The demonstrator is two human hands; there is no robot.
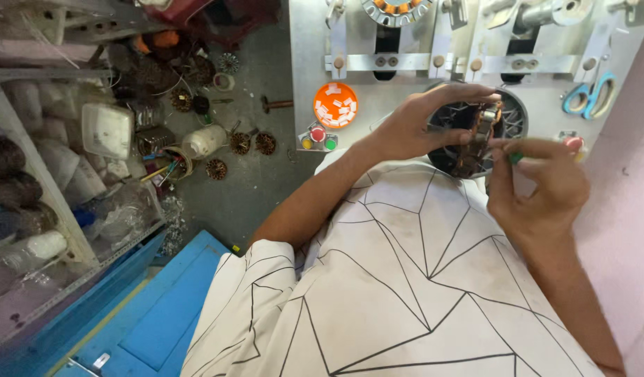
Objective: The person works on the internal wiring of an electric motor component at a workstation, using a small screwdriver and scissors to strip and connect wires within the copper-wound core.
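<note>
My left hand (423, 124) grips a round dark motor stator (479, 136) with copper windings, holding it upright in front of my chest. My right hand (538, 181) pinches a small green-tipped tool (516, 158) against the stator's right side, fingers closed on it. Both hands are above my white shirt with black line pattern (405, 279). Much of the stator's lower half is hidden behind my shirt and fingers.
A grey metal winding bench (308, 49) stands ahead with an orange dish of white slips (335, 105), coloured push buttons (317, 136) and blue-handled scissors (590, 94). On the floor to the left lie several small rotors (239, 143), a white bottle (204, 141) and shelves with bags (28, 195). A blue surface (161, 314) is below.
</note>
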